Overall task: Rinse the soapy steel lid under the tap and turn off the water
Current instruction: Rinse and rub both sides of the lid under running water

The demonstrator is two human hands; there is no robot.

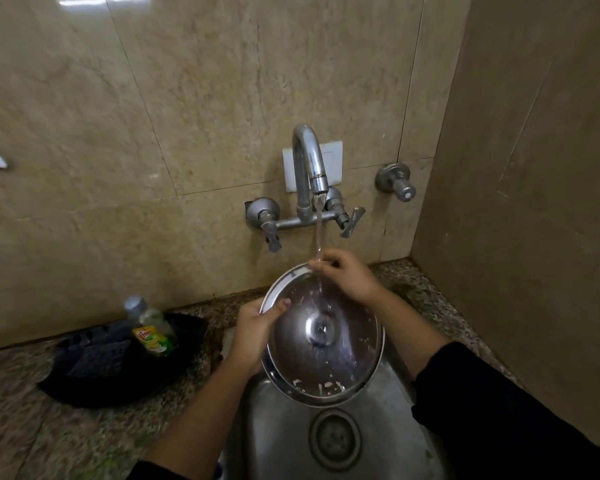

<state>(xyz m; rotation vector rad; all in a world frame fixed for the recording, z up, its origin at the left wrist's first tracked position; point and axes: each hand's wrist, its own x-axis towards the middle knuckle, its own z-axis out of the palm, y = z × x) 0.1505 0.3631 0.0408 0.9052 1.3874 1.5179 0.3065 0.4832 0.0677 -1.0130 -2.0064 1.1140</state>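
Both hands grip my steel lid [323, 332]: left hand [253, 327] clamps its rim, right hand [347, 275] pinches the top edge. Water [319, 233] runs from the tap [309, 161] onto it.

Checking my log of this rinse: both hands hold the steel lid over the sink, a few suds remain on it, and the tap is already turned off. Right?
One thing is wrong: the tap is running, not off. The head view shows a stream of water falling onto the steel lid, which both the left hand and right hand hold over the sink, suds remaining.
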